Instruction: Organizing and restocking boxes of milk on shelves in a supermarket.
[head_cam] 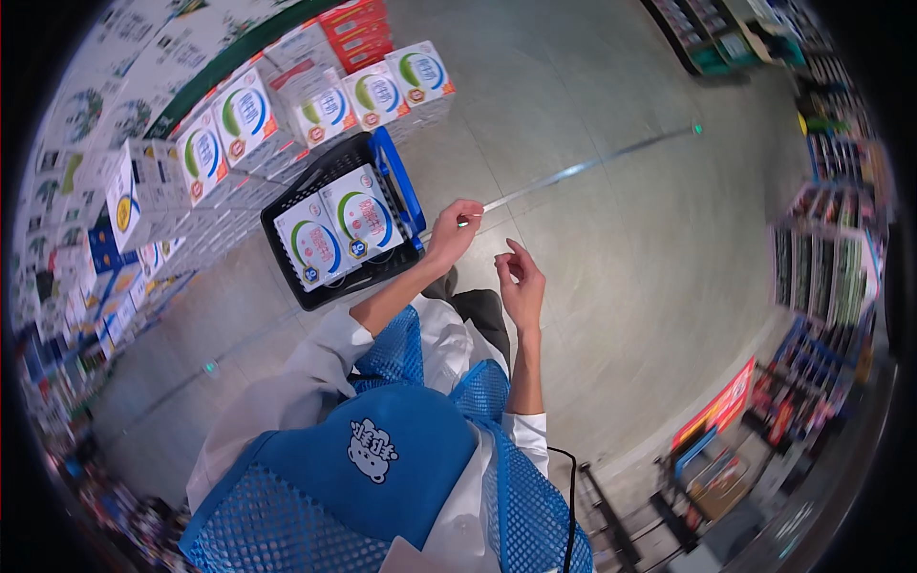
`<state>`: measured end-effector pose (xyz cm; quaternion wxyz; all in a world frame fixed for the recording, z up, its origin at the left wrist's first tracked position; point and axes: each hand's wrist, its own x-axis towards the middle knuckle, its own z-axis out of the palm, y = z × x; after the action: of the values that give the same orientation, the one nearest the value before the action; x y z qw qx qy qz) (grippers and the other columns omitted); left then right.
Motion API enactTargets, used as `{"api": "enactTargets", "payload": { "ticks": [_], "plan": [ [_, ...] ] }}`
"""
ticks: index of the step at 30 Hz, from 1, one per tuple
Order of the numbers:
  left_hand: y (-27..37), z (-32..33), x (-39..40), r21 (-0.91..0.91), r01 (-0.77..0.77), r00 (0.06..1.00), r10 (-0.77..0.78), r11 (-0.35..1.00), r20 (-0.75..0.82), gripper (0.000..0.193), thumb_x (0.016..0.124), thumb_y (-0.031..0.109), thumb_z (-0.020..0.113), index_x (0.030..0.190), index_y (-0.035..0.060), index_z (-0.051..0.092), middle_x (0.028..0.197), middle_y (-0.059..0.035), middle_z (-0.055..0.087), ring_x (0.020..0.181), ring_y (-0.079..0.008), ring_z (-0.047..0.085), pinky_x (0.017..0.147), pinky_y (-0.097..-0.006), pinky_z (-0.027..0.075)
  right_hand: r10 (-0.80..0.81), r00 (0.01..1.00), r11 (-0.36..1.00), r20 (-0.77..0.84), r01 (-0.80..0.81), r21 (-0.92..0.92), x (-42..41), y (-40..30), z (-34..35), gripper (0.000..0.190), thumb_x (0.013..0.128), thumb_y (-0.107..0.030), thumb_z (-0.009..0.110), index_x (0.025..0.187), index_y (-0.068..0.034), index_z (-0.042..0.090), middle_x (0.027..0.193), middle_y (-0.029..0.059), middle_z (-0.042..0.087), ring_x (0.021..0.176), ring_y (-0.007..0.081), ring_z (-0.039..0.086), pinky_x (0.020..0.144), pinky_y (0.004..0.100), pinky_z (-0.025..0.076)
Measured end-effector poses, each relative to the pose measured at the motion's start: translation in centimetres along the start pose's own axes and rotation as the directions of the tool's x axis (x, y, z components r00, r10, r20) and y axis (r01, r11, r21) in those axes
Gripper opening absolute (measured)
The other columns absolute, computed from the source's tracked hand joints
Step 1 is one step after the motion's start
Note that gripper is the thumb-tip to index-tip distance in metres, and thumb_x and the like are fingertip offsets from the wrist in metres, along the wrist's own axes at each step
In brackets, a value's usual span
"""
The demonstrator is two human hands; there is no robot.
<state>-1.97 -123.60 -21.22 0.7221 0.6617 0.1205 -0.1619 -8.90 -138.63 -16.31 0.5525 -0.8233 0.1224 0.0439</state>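
Observation:
My left hand (pixel 456 228) is raised beside the basket's right end, its fingers curled. A small pale glint shows at the fingertips; whether it is something held or the floor behind cannot be told. My right hand (pixel 523 281) hovers to the right of it, empty, with fingers loosely bent and thumb and forefinger apart. Left of my left hand stands a black plastic shopping basket (pixel 288 276) with a blue handle (pixel 398 179). Inside, side by side, lie a white milk carton box (pixel 309 240) and a second white milk carton box (pixel 363 215).
Stacked milk boxes (pixel 247 118) border the basket on its far left side, with red boxes (pixel 356 36) behind. A metal strip (pixel 573 170) crosses the grey tiled floor (pixel 645 236). Stocked shelves (pixel 824 268) line the right, and a cart-like frame (pixel 706 476) stands at lower right.

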Motion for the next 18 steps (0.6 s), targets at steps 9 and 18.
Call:
{"api": "enactTargets", "payload": {
  "ticks": [9, 18],
  "plan": [
    [2.3, -3.0, 2.9, 0.592, -0.153, 0.833, 0.425, 0.792, -0.353, 0.061, 0.073, 0.000, 0.065, 0.130, 0.0014, 0.044, 0.134, -0.0208, 0.044, 0.126, -0.0383, 0.041, 0.104, -0.0434, 0.036, -0.211, 0.850, 0.949, 0.483, 0.296, -0.106, 12.7, -2.2, 2.7, 0.034, 0.085, -0.004, 0.066, 0.119, -0.001, 0.061, 0.087, 0.0098, 0.069, 0.080, 0.0155, 0.067, 0.077, 0.0297, 0.054],
    [-1.4, -2.8, 6.5, 0.378, 0.326, 0.530, 0.164, 0.866, -0.832, 0.054, 0.089, 0.013, 0.053, 0.136, -0.0058, 0.032, 0.124, -0.0317, 0.047, 0.108, -0.0470, 0.053, 0.089, -0.0497, 0.045, -0.268, 0.354, 0.801, 0.896, 0.599, 0.003, 21.9, -7.8, 6.3, 0.040, 0.082, -0.003, 0.062, 0.121, -0.005, 0.058, 0.105, 0.0171, 0.063, 0.097, 0.0341, 0.061, 0.083, 0.0412, 0.050]
  ]
}}
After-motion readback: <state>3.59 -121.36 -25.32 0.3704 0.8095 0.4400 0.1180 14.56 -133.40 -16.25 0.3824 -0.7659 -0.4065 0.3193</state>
